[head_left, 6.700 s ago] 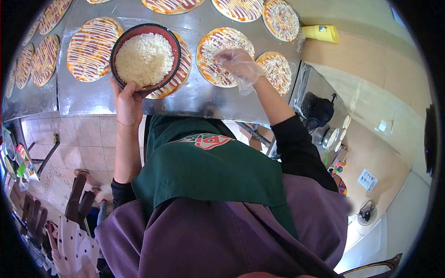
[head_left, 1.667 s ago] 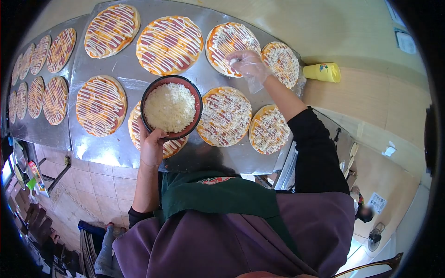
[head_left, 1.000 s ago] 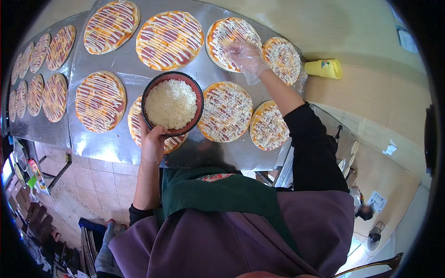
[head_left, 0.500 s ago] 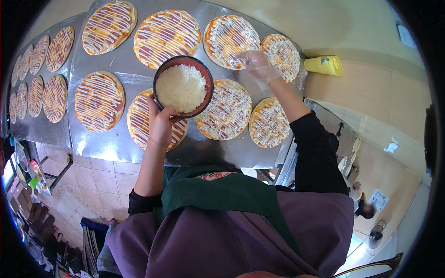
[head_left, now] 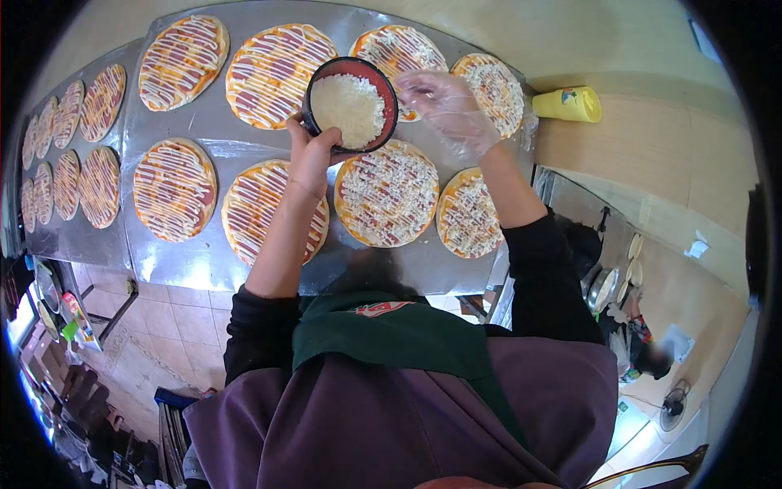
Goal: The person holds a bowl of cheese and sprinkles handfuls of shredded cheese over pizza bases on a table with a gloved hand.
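My left hand (head_left: 314, 159) grips a dark bowl (head_left: 389, 90) with a red inside, tilted and part filled with shredded white cheese (head_left: 346, 110). My right hand (head_left: 448, 110), in a clear plastic glove, hovers just right of the bowl. Its fingers are loosely bent and apart, with nothing visible in them. Beneath it lies a pizza (head_left: 395, 49) with white sauce lines and cheese shreds over part of it. Cheese also covers the pizza (head_left: 387, 196) below the bowl and two smaller-looking ones (head_left: 493, 94) at the right. The pizza (head_left: 273, 208) by my left forearm shows only sauce lines over its topping.
Several more sauce-striped pizzas (head_left: 175, 187) lie leftward on the metal table (head_left: 244, 138). A yellow cup (head_left: 568, 104) lies on its side at the table's right end. Another person (head_left: 639, 342) is at the far right, near a fan (head_left: 674, 403).
The bowl and my left hand have moved up and right. My right hand has shifted left from the pizza towards the bowl, and its fingers have loosened.
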The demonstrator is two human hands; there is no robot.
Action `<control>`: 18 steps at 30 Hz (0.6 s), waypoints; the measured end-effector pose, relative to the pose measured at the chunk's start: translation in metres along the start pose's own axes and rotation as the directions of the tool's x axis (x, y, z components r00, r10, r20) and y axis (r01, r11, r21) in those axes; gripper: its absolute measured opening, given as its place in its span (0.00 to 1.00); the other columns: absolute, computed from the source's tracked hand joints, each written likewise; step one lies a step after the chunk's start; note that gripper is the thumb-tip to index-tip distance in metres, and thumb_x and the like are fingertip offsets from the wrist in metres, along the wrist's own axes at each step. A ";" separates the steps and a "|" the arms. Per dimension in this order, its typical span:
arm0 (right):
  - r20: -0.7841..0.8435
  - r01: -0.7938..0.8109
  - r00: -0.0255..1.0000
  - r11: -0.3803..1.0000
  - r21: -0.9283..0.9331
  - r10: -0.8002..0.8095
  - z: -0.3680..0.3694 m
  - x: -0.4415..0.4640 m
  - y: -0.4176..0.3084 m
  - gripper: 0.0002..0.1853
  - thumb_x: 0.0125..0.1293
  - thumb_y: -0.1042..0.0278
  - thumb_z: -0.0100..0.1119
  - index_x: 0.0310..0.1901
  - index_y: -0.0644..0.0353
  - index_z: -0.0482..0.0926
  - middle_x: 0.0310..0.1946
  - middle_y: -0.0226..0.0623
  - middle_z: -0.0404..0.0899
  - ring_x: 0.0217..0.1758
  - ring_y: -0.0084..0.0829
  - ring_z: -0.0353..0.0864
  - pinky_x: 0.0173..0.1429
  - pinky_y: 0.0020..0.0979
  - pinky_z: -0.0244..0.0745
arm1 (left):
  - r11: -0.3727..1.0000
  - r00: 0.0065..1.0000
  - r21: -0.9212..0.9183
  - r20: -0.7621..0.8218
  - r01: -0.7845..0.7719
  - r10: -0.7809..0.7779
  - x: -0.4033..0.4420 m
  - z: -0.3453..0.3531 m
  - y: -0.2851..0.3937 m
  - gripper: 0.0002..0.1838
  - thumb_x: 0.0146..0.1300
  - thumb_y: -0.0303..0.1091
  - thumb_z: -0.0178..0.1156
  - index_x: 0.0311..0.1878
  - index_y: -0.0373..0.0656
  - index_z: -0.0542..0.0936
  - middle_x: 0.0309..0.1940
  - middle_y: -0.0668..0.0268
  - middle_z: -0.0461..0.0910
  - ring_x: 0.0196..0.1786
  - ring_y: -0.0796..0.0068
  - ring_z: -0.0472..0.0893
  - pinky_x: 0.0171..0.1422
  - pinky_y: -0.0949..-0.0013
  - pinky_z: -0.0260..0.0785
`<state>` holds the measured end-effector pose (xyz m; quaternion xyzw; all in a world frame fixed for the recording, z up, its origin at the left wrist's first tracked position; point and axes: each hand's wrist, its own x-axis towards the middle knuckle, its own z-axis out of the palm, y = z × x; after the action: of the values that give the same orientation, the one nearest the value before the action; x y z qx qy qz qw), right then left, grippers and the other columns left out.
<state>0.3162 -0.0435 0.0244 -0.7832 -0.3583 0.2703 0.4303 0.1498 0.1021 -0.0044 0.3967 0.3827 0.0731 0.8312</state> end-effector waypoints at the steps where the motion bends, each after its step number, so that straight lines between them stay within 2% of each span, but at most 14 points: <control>1: -0.008 -0.001 1.000 1.000 -0.001 0.001 0.005 0.000 -0.002 0.15 0.60 0.72 0.62 0.49 0.64 0.78 0.46 0.38 0.80 0.45 0.23 0.79 0.49 0.25 0.76 | 1.000 0.999 -0.011 0.030 -0.015 0.015 0.005 0.001 -0.003 0.32 0.52 0.20 0.50 0.59 0.41 0.49 0.48 0.52 0.67 0.45 0.60 0.77 0.43 0.55 0.80; 3: 0.076 0.038 0.997 0.985 -0.170 -0.025 0.019 0.002 -0.003 0.22 0.52 0.65 0.67 0.49 0.62 0.78 0.37 0.44 0.81 0.40 0.38 0.81 0.48 0.33 0.76 | 0.999 0.997 -0.018 0.066 -0.030 0.031 0.010 0.005 -0.008 0.33 0.51 0.20 0.52 0.59 0.39 0.47 0.50 0.49 0.67 0.45 0.57 0.79 0.39 0.59 0.82; 4: 0.068 0.037 0.997 0.985 -0.169 -0.026 0.026 0.003 -0.002 0.22 0.52 0.65 0.67 0.49 0.62 0.78 0.37 0.44 0.81 0.40 0.38 0.81 0.48 0.33 0.76 | 0.999 0.996 -0.018 0.081 -0.045 0.047 0.010 0.008 -0.010 0.34 0.51 0.21 0.53 0.59 0.40 0.47 0.49 0.50 0.67 0.44 0.58 0.79 0.38 0.60 0.81; 6: 0.104 0.245 0.969 0.820 -0.518 -0.223 0.037 0.004 -0.001 0.29 0.48 0.62 0.69 0.52 0.64 0.75 0.38 0.48 0.78 0.45 0.44 0.78 0.52 0.37 0.73 | 0.998 0.993 -0.011 0.102 -0.061 0.062 0.009 0.016 -0.010 0.34 0.51 0.21 0.54 0.59 0.41 0.47 0.48 0.51 0.68 0.44 0.60 0.79 0.37 0.61 0.81; 7: 0.128 0.187 0.981 0.874 -0.449 -0.144 0.041 0.004 -0.002 0.32 0.45 0.62 0.71 0.54 0.61 0.75 0.43 0.54 0.76 0.50 0.51 0.75 0.57 0.40 0.70 | 0.999 0.993 0.015 0.113 -0.046 0.044 0.007 0.020 -0.011 0.33 0.51 0.21 0.53 0.59 0.42 0.49 0.46 0.53 0.69 0.43 0.62 0.78 0.39 0.59 0.80; 8: 0.122 0.184 0.982 0.875 -0.448 -0.144 0.045 0.005 -0.002 0.32 0.45 0.62 0.71 0.54 0.61 0.75 0.43 0.54 0.76 0.50 0.51 0.75 0.57 0.40 0.70 | 0.999 0.992 0.040 0.122 -0.032 0.027 0.006 0.023 -0.011 0.32 0.51 0.21 0.51 0.59 0.43 0.50 0.44 0.56 0.70 0.42 0.64 0.77 0.41 0.58 0.79; 11: 0.092 0.192 0.981 0.841 -0.506 -0.169 0.053 0.006 -0.001 0.30 0.44 0.65 0.70 0.54 0.59 0.75 0.45 0.52 0.75 0.52 0.49 0.74 0.57 0.39 0.70 | 0.996 0.991 0.079 0.133 -0.041 0.031 0.013 0.022 -0.019 0.33 0.52 0.21 0.52 0.59 0.44 0.50 0.43 0.56 0.72 0.41 0.66 0.78 0.39 0.60 0.78; 13: 0.008 0.135 0.990 0.929 -0.345 -0.141 0.053 0.005 0.000 0.28 0.45 0.68 0.68 0.52 0.59 0.76 0.47 0.49 0.75 0.53 0.48 0.73 0.58 0.39 0.69 | 0.996 0.989 0.076 0.144 -0.036 0.025 0.013 0.023 -0.020 0.33 0.52 0.21 0.52 0.60 0.44 0.50 0.43 0.56 0.72 0.40 0.66 0.78 0.39 0.61 0.78; 14: 0.008 0.135 0.990 0.929 -0.345 -0.141 0.052 0.005 0.002 0.28 0.45 0.68 0.68 0.52 0.59 0.76 0.47 0.49 0.75 0.53 0.48 0.73 0.58 0.39 0.69 | 0.997 0.988 0.068 0.150 -0.038 0.028 0.013 0.023 -0.020 0.33 0.52 0.21 0.52 0.60 0.44 0.50 0.44 0.56 0.72 0.40 0.66 0.78 0.39 0.61 0.78; 16: -0.004 0.303 0.945 0.876 -0.376 -0.328 0.049 0.006 0.005 0.24 0.46 0.70 0.67 0.49 0.59 0.78 0.46 0.46 0.76 0.52 0.46 0.75 0.56 0.39 0.70 | 0.997 0.987 0.059 0.156 -0.040 0.030 0.012 0.025 -0.018 0.33 0.52 0.21 0.52 0.60 0.44 0.50 0.44 0.56 0.72 0.40 0.67 0.78 0.39 0.61 0.78; 18: 0.008 0.318 0.938 0.852 -0.416 -0.346 0.050 0.005 0.006 0.22 0.46 0.70 0.66 0.47 0.60 0.78 0.45 0.45 0.77 0.50 0.47 0.75 0.56 0.39 0.71 | 0.995 0.988 0.097 0.156 -0.015 0.000 0.012 0.027 -0.015 0.32 0.53 0.21 0.51 0.60 0.44 0.49 0.45 0.56 0.72 0.41 0.65 0.78 0.39 0.61 0.78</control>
<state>0.2844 -0.0183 -0.0057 -0.7909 -0.5221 0.0842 0.3081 0.1744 0.0807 -0.0111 0.4428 0.3183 0.0264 0.8378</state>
